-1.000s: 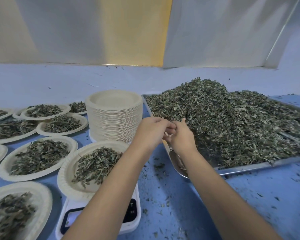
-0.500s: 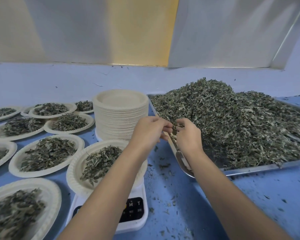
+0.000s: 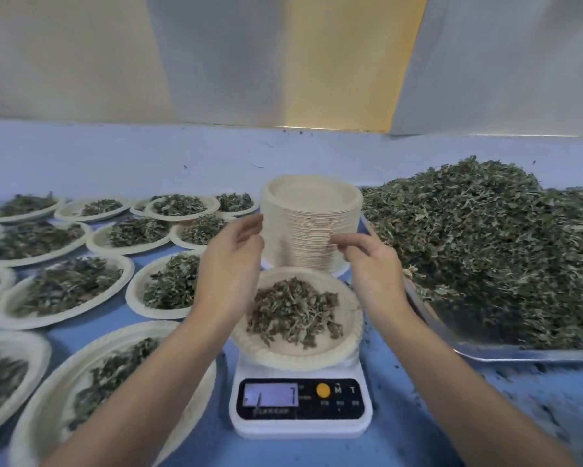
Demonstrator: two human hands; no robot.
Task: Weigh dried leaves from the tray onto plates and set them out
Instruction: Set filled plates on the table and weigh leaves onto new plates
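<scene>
dried leaves [image 3: 485, 257] sit heaped in the metal tray [image 3: 519, 353] at right, w/ a smaller portion on the paper plate [image 3: 349, 335] atop the scale [image 3: 300, 428], front-centre of the blue desk [image 3: 404, 406]. left hand [image 3: 232, 264] & right hand [image 3: 370, 271] hover either side above that plate, fingers loose and spread, holding nothing, just in front of the stack of empty plates [image 3: 312, 230]. filled plates [image 3: 64, 288] cover the desk's left side; scale readout too blurry to read.
</scene>
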